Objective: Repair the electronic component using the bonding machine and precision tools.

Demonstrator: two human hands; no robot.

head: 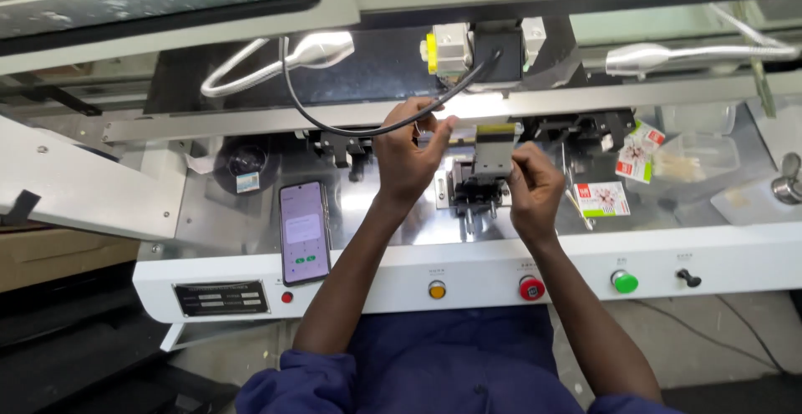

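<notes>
Small metal clamp block (pixel 491 163) sits dead centre of machine bed (pixel 384 213), under bright lamp. Your right hand (pixel 535 188) at its 3 o'clock, fingers pinched on block edge. Your left hand (pixel 409 159) at 9 o'clock, fingers curled near black cable (pixel 351 126); grip unclear. Phone (pixel 303 232) at 8 o'clock. Red button (pixel 532 288) at 5 o'clock.

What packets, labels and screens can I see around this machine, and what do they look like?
Phone: lying left of the left hand, lit pale purple screen.
Nameplate: machine front, lower left, black rectangle.
Small packets: right of the right hand, white with red and green.
Round sticker: left, small, white and blue.
</notes>
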